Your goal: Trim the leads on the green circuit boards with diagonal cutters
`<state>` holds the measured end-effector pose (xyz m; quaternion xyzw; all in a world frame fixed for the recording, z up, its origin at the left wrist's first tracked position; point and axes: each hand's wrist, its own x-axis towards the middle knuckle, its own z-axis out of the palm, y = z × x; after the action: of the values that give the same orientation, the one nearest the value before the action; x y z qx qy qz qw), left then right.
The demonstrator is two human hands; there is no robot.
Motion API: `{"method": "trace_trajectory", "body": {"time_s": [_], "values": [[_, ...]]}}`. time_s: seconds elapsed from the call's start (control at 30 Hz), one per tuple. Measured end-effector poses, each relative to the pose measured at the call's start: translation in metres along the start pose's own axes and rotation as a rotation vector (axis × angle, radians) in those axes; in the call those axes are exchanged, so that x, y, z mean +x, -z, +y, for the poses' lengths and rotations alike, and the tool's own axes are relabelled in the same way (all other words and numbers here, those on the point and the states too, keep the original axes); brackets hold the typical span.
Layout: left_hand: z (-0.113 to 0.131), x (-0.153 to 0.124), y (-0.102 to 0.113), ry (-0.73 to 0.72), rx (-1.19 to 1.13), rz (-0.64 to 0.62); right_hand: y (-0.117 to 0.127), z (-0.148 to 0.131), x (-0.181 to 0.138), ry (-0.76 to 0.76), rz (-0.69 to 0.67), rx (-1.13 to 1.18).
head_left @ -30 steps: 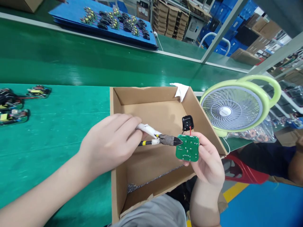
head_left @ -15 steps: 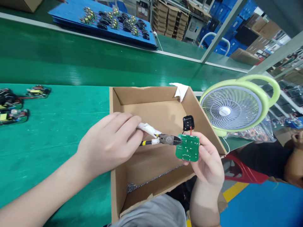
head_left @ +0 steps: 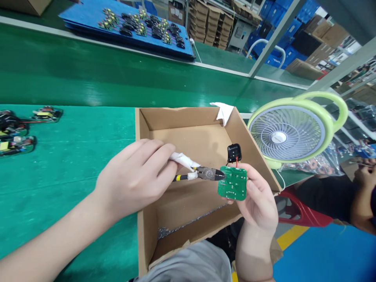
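Observation:
My left hand (head_left: pixel 136 178) is closed round the handles of small cutting pliers (head_left: pixel 205 173), whose handles are wrapped in white tape. The plier jaws touch the left edge of a green circuit board (head_left: pixel 233 183). My right hand (head_left: pixel 258 201) pinches that board by its lower right side, solder side facing me. A black part (head_left: pixel 234 152) hangs on red and black wires above the board. Both hands hover over an open cardboard box (head_left: pixel 147 219).
Silvery wire clippings lie along the box's near wall. A green table fan (head_left: pixel 289 135) stands to the right beside a bag of coils (head_left: pixel 319 165). Several circuit boards (head_left: pixel 17 129) lie at the far left on the green mat. A blue tray of boards (head_left: pixel 141 27) sits behind. Another person's arm (head_left: pixel 361 199) shows at right.
My hands, the pliers and the board have barely moved. The other person at the right edge has shifted their arm.

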<state>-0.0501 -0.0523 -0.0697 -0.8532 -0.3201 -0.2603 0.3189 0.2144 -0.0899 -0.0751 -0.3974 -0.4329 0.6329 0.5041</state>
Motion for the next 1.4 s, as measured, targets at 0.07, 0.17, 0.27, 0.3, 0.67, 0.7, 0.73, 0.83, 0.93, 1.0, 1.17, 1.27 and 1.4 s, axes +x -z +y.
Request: {"method": "trace_trajectory", "body": {"time_s": [0.07,0.17,0.27,0.3,0.67,0.7,0.73,0.83,0.93,1.0,1.17,1.27,1.4], "values": [[0.000,0.000,0.000,0.004,-0.002,-0.007,0.000,0.001,0.000,-0.007,-0.014,-0.016],[0.001,-0.001,-0.001,-0.010,-0.024,-0.010,0.001,0.001,0.000,-0.022,-0.053,-0.031],[0.001,-0.002,0.000,0.002,-0.028,-0.007,0.001,0.002,0.001,-0.011,-0.033,-0.016],[0.001,-0.002,-0.001,0.007,-0.024,-0.005,0.001,0.001,0.001,-0.004,-0.019,-0.009],[0.000,-0.005,-0.001,-0.012,-0.014,-0.062,-0.001,-0.001,0.003,-0.014,0.007,-0.027],[0.000,-0.005,-0.001,-0.010,-0.015,-0.068,-0.002,-0.001,0.003,-0.007,0.011,-0.019],[0.000,-0.005,-0.001,-0.006,-0.015,-0.071,-0.003,-0.001,0.004,-0.001,0.017,-0.011],[0.001,-0.005,-0.003,0.000,-0.022,-0.066,-0.005,-0.001,0.005,-0.006,0.031,0.001],[0.001,-0.004,-0.003,0.000,-0.027,-0.059,-0.005,-0.002,0.004,-0.017,0.020,0.025],[0.001,-0.004,-0.002,0.001,-0.032,-0.060,-0.005,-0.003,0.004,-0.020,0.009,0.037],[0.000,-0.006,-0.001,0.007,-0.027,-0.079,-0.006,-0.005,0.005,-0.022,0.010,0.008],[-0.001,-0.009,-0.005,0.047,-0.053,-0.092,-0.006,-0.005,0.005,-0.015,0.015,0.043],[-0.003,-0.010,-0.010,0.160,-0.139,-0.056,-0.006,-0.005,0.004,-0.012,-0.001,0.106]]}}
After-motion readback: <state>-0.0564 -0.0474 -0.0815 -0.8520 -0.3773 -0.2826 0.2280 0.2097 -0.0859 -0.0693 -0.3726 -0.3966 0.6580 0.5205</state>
